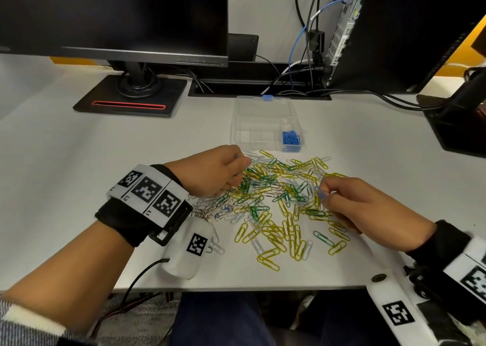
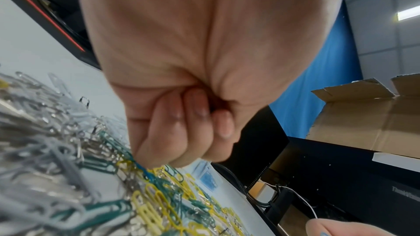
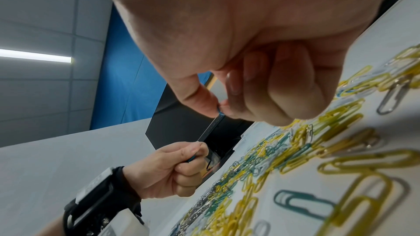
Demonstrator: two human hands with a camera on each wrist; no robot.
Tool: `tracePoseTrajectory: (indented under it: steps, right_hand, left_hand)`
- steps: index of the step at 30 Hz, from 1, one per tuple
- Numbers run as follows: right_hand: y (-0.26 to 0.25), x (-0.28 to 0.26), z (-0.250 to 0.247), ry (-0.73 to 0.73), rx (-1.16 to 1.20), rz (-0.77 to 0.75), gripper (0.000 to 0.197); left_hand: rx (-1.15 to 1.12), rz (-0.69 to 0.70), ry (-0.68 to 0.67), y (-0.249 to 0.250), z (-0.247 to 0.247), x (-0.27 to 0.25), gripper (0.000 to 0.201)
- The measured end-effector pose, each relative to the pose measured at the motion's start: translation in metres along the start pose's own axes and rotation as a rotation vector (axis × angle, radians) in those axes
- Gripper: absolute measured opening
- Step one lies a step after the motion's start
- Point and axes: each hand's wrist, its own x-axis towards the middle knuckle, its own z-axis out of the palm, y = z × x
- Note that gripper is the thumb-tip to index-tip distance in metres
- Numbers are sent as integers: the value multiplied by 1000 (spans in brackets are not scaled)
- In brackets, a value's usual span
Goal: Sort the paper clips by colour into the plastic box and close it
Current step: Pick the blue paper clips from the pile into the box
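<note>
A loose pile of paper clips [image 1: 278, 201], yellow, green, white and silver, covers the white desk in front of me. Beyond it stands the clear plastic box [image 1: 263, 122] with its lid open; blue clips [image 1: 290, 137] fill its front right compartment. My left hand [image 1: 231, 169] is curled above the pile's left side and pinches a blue clip [image 3: 192, 158] between thumb and finger. My right hand [image 1: 326, 193] hovers over the pile's right side, pinching another blue clip [image 1: 321, 193] at its fingertips [image 3: 219, 109].
A monitor base [image 1: 128, 98] stands at the back left, a computer tower [image 1: 394, 30] with cables at the back right, and a second black stand [image 1: 457, 124] at the far right. A cable slot [image 1: 260, 90] runs behind the box. The desk's front edge is close to my wrists.
</note>
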Motion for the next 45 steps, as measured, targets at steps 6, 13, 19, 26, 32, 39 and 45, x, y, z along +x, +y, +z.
tracePoseTrajectory:
  steps: [6, 13, 19, 26, 32, 39, 45]
  right_hand:
    - [3, 1, 0, -4, 66, -23, 31]
    - [5, 3, -5, -174, 848, 118, 26]
    - [14, 8, -11, -498, 1497, 29, 12]
    - [20, 10, -12, -504, 1503, 81, 36]
    - [27, 14, -9, -538, 1540, 95, 47]
    - [40, 19, -18, -395, 1523, 60, 32]
    - [39, 17, -22, -323, 1405, 97, 17]
  left_hand:
    - [23, -10, 13, 0, 0, 0, 18]
    - [-505, 8, 113, 4, -12, 3, 34]
    - [-1096, -145, 24, 7, -31, -4, 38]
    - [-426, -259, 156, 1, -37, -12, 37]
    - [546, -90, 241, -3, -32, -14, 6]
    - [695, -4, 118, 8, -28, 9, 8]
    - [714, 26, 76, 6, -26, 19, 7]
